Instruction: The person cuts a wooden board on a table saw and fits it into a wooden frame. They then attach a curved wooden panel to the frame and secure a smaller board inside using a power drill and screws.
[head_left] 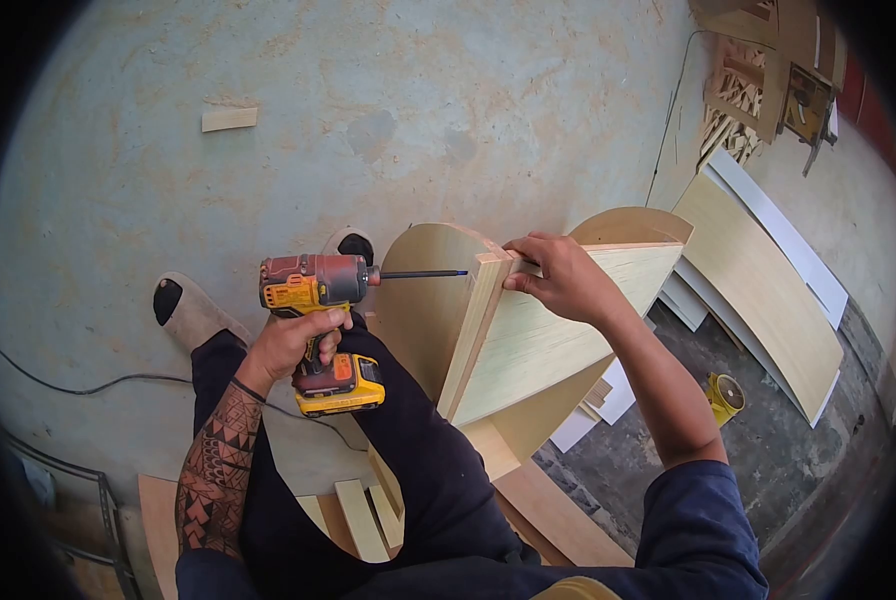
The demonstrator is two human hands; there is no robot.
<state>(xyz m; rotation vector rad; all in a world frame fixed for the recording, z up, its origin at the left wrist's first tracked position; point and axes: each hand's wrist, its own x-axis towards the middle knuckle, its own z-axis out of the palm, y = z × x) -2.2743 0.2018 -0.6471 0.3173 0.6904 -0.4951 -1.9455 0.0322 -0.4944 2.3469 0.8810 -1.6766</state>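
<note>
My left hand is wrapped around the handle of a yellow and dark red cordless impact driver. A long black driver bit points right from it, its blue tip close to the upper end of a pale wooden strip. The strip runs along the edge of a plywood panel. At the panel's upper corner, my right hand is closed, thumb and fingers gripping the edge. Something small and dark shows between those fingers, too hidden to name. A rounded plywood piece stands on the left side of the panel.
White and plywood sheets lean at the right, near a yellow round object. Wood offcuts fill the upper right. A small wood scrap lies on the floor. A black cable crosses at left. Boards lie below my legs.
</note>
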